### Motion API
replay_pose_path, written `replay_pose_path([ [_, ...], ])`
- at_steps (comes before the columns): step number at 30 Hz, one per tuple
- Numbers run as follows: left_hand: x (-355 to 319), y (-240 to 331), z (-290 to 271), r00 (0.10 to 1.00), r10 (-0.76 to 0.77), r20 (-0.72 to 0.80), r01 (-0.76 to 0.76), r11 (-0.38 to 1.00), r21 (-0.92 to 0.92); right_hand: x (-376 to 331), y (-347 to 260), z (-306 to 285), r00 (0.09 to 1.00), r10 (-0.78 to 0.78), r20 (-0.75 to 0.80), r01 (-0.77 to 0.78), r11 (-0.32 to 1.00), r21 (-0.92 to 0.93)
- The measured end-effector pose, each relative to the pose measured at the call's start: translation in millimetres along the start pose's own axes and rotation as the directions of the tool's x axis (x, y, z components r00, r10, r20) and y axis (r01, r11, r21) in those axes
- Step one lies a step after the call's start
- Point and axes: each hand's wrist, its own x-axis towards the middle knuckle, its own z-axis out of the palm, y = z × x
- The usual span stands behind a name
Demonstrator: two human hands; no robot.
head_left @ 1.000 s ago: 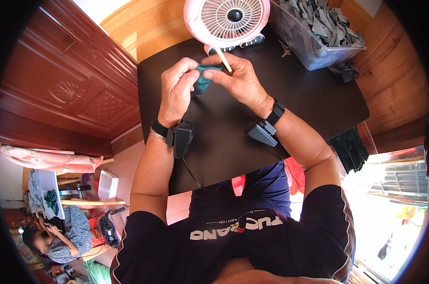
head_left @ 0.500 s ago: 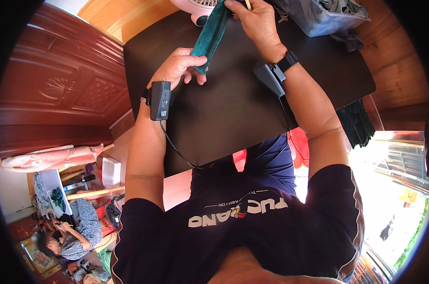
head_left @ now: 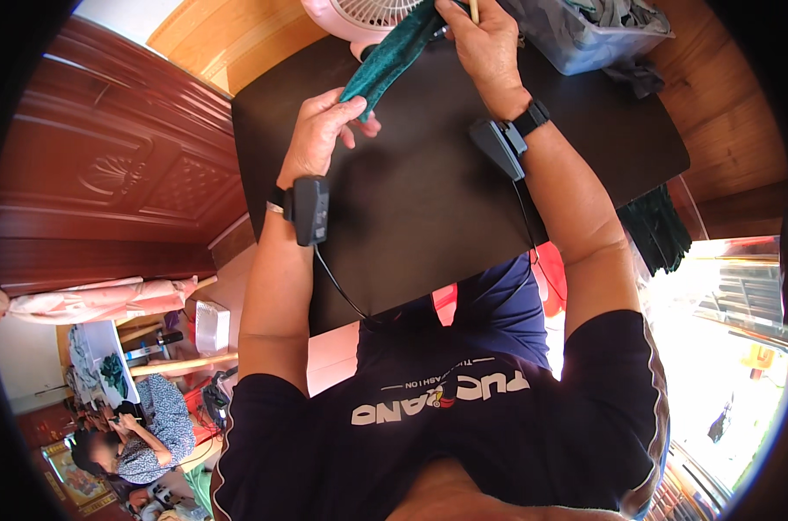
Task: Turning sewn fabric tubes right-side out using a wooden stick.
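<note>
A dark green velvety fabric strip stretches slantwise between my hands above the dark table. My left hand pinches its lower left end between thumb and fingers. Up at the picture's top edge, my right hand is closed on the other end. A thin pale stick pokes up from among the right fingers; its lower part is hidden. Each wrist wears a strapped black device with a cable.
Behind the strip stands a pink fan. A clear plastic bin of grey cloth sits at the far right, with dark cloth beside it. Dark green strips hang past the table's right edge. Another person sits at the lower left.
The strip leans further over and looks more bent, its lower end shifted up and left with my left hand. My right hand has moved slightly right. More of the fan shows.
</note>
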Motion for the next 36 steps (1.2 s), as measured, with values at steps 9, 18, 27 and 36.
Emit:
replay_pose_path([
  [9,-4,2,4,0.945,0.191,-0.267,-0.215,0.974,-0.063,-3,14,-7,0.992,0.021,-0.127,-0.025,0.999,-0.030],
  [18,0,-5,-12,0.993,-0.114,-0.024,0.113,0.993,-0.018,-4,-2,-6,0.952,-0.268,-0.147,0.186,0.889,-0.419],
  [27,-24,-8,-50,0.907,-0.419,-0.035,0.402,0.842,0.359,-7,-42,4,0.986,-0.143,0.086,0.165,0.755,-0.635],
  [36,-58,-7,-21,0.915,0.331,0.228,-0.367,0.452,0.813,-14,33,-16,0.802,0.402,0.442,0.305,0.361,-0.881],
])
